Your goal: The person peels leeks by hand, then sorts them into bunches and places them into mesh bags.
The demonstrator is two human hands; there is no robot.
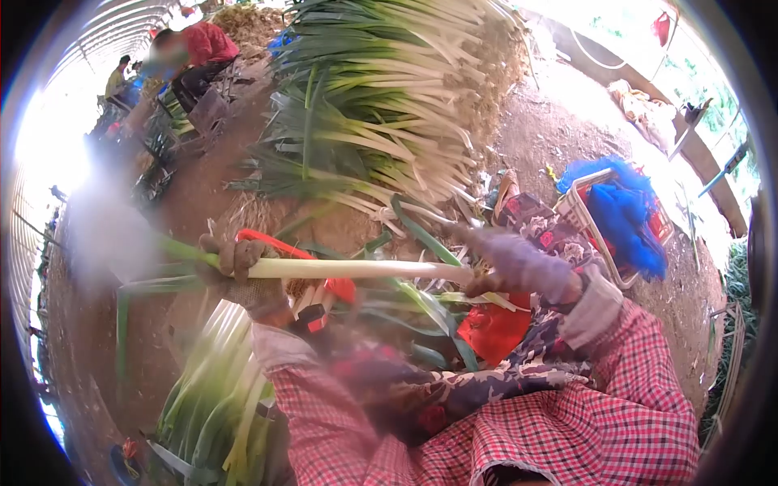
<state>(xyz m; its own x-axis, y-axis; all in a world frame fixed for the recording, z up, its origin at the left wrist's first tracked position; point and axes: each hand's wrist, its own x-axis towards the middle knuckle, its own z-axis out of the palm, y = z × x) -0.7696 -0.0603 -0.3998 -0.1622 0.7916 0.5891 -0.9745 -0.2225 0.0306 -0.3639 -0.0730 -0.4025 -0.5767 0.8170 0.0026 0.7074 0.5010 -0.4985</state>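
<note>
A long leek (365, 270) lies level across the front of my lap, white shaft to the right and green leaves to the left. My left hand (247, 271), in a dirty brown work glove, is closed around it where the green begins. At the white end is my right hand (519, 263), in a greyish glove and partly blurred, with its fingers closed on the tip. Below the leek, loose green leaves (438, 320) and a red piece of plastic or cloth (494, 328) lie by my legs. A red strip (271, 241) shows behind my left hand.
A large heap of leeks (389, 97) lies ahead on the dirt floor. More leeks (215, 397) are piled at lower left. To the right stands a pale crate (579, 206) with blue netting (620, 215). Another person (198, 57) sits at upper left, with someone farther behind.
</note>
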